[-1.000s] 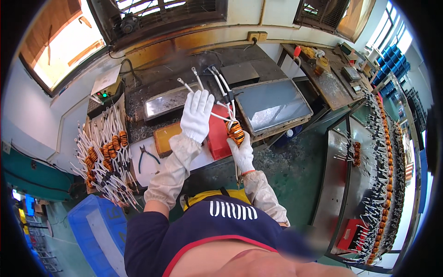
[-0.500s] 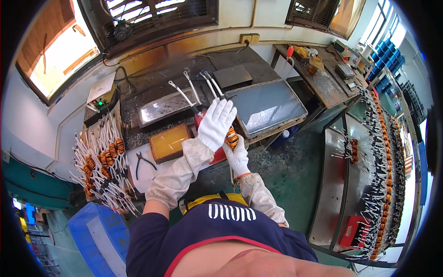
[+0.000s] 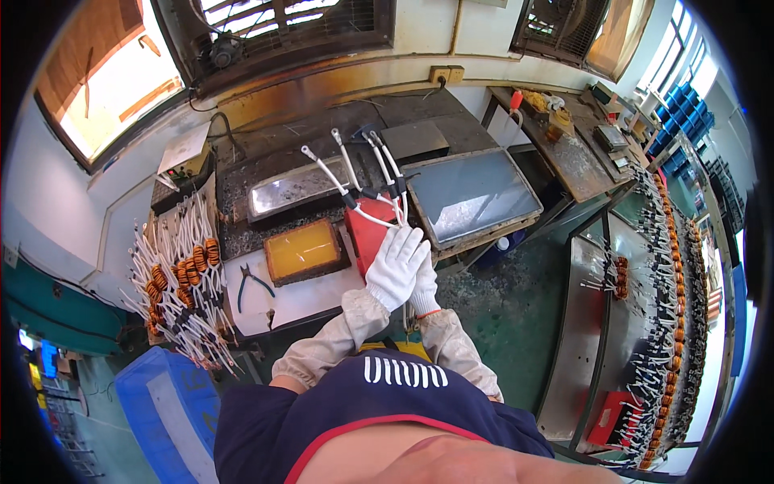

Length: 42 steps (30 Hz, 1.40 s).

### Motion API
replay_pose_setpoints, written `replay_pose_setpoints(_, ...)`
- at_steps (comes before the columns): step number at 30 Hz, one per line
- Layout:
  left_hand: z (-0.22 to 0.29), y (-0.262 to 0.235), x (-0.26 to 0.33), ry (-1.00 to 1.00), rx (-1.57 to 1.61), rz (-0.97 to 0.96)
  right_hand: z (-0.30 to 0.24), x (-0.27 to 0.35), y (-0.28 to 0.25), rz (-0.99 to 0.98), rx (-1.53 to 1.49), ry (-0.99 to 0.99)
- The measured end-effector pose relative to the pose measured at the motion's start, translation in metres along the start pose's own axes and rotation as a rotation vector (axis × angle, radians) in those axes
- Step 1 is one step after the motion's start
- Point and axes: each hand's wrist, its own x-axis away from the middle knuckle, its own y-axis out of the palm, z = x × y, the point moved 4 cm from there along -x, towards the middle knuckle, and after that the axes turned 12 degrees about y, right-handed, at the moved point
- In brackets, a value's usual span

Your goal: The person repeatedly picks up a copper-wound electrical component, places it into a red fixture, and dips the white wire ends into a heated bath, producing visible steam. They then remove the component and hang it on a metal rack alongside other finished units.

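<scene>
A: Both gloved hands meet at frame centre: the left hand (image 3: pixel 395 270) lies over the right hand (image 3: pixel 422 284), closed together on a bundle of white leads (image 3: pixel 355 173).

B: Why upright?

A: Probably to keep the tips level; they fan toward the upper centre, above the solder trough (image 3: pixel 297 187) and red box (image 3: pixel 367 234).

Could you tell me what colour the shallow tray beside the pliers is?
Amber-yellow tray, head view.
</scene>
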Motion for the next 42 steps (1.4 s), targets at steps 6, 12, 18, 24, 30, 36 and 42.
replay_pose_setpoints(6,-0.001,-0.012,-0.005,0.032,0.054,0.023,0.01,-0.004,0.004,0.031,-0.02,-0.088)
replay_pose_setpoints(12,0.001,-0.01,-0.003,0.024,0.05,0.055,0.018,-0.007,0.003,0.042,-0.038,-0.16)
replay_pose_setpoints(18,0.0,-0.013,-0.006,0.004,0.1,0.053,0.029,-0.013,0.005,0.065,-0.063,-0.243)
replay_pose_setpoints(24,-0.039,-0.017,0.043,-0.678,0.833,0.272,0.009,-0.002,-0.001,-0.012,-0.118,-0.092)
replay_pose_setpoints(30,-0.121,-0.017,0.043,-1.011,1.225,0.397,0.021,-0.009,-0.001,0.077,-0.041,-0.217)
replay_pose_setpoints(36,-0.165,-0.018,0.001,-0.853,1.575,0.322,0.012,-0.005,-0.007,0.047,-0.013,-0.158)
replay_pose_setpoints(42,-0.175,-0.002,-0.007,-0.916,1.384,0.518,-0.001,0.0,-0.012,0.061,0.017,-0.163)
